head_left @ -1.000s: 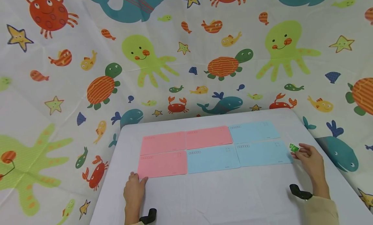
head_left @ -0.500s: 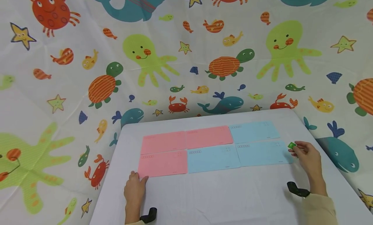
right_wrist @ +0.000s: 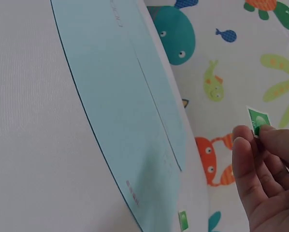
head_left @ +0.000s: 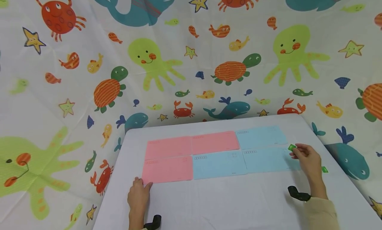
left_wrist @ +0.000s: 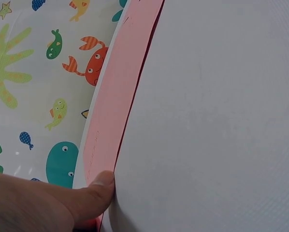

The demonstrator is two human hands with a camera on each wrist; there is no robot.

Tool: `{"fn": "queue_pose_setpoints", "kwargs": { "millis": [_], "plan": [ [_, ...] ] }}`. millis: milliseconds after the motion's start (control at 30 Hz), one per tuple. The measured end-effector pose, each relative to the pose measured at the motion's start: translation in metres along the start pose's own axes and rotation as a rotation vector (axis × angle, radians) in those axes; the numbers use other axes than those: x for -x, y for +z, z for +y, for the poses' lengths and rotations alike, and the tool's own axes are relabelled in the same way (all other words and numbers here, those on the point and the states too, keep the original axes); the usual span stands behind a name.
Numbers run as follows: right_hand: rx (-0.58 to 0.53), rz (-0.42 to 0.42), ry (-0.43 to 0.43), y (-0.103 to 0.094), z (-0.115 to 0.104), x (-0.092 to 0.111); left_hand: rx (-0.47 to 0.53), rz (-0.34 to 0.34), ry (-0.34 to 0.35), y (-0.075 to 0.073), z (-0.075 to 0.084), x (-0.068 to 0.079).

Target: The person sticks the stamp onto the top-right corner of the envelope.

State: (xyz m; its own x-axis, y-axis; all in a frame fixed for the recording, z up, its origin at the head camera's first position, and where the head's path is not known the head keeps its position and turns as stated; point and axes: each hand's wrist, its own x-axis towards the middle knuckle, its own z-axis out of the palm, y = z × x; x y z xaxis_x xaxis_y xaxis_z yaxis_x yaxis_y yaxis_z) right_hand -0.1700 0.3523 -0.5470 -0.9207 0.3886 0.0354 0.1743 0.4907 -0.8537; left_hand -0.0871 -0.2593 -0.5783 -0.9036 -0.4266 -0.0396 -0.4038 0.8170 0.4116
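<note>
My right hand (head_left: 309, 160) pinches a small green postage stamp (head_left: 292, 147) above the right edge of the lower right blue envelope (head_left: 268, 161). In the right wrist view, thumb and fingertips hold the stamp (right_wrist: 258, 120) upright, clear of the table. A second green stamp (head_left: 324, 169) lies on the table right of that wrist. My left hand (head_left: 138, 195) rests at the near left corner of the lower left pink envelope (head_left: 167, 171). Its thumb (left_wrist: 104, 180) touches the envelope's near edge, as the left wrist view shows; its other fingers are mostly hidden there.
Several pink and blue envelopes lie edge to edge in two rows, including an upper left pink one (head_left: 168, 147) and an upper right blue one (head_left: 262, 136). They lie on a white table (head_left: 223, 203). Behind it hangs a cloth (head_left: 167, 124) printed with sea animals.
My right hand has moved left with the stamp, from beside the blue envelope to over its edge. The second stamp has come into sight behind the wrist. My left hand stays put.
</note>
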Motion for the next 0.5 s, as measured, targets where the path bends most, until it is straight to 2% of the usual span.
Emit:
{"fn": "queue_pose_setpoints", "kwargs": {
  "millis": [200, 500],
  "plan": [
    [-0.04, -0.004, -0.028, 0.009, -0.006, 0.003, -0.005, 0.001, -0.009, 0.001, 0.0, 0.001],
    [-0.035, -0.034, -0.08, 0.029, -0.017, -0.001, -0.003, 0.009, -0.016, -0.001, 0.002, 0.002]
  ]
}}
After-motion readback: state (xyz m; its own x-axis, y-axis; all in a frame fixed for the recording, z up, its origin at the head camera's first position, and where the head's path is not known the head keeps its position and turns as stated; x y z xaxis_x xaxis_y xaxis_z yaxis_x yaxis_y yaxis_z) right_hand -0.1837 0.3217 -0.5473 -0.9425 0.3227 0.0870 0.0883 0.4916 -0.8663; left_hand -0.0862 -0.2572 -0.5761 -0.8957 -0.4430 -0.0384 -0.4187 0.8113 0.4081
